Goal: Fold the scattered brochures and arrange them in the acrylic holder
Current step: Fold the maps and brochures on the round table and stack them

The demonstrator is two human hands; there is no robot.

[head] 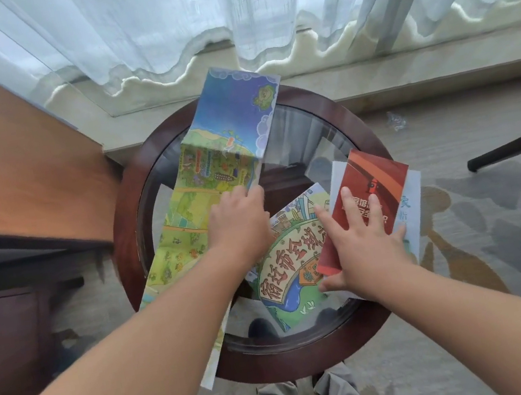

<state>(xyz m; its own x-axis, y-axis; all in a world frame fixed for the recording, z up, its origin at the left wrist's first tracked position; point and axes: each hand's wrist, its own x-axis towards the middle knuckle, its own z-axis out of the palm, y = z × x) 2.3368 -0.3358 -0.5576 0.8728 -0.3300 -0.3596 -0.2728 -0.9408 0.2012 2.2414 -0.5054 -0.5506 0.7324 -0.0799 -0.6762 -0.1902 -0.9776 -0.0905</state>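
In the head view the left hand (pixel 239 225) gripped with curled fingers the right edge of the long unfolded map brochure (pixel 200 173), which lay across the left of the round glass worktop (pixel 127 226), while the right hand (pixel 363 245) pressed straight, spread fingers on the red brochure (pixel 382 173) at the right. I judge the map should be closed along its old creases, edges matched. A cartoon brochure (pixel 290 261) and a pale leaflet (pixel 416 198) crowded the near side; the acrylic holder I could not find.
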